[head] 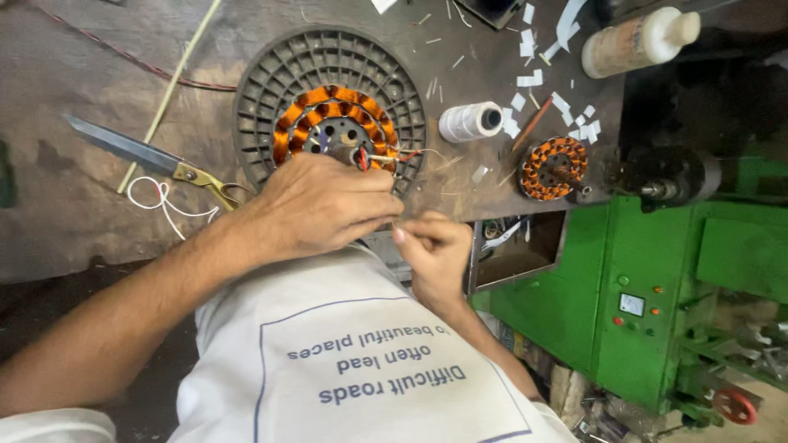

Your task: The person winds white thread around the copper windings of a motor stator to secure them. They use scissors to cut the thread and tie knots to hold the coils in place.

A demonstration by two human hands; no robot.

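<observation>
Stator (332, 123) lies just beyond left hand (316, 205), wires pinched.

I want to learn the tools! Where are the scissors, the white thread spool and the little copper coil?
scissors (131, 148), head view, on the blade.
white thread spool (466, 122), head view, on its wound side.
little copper coil (555, 167), head view, on its orange winding ring.
</observation>
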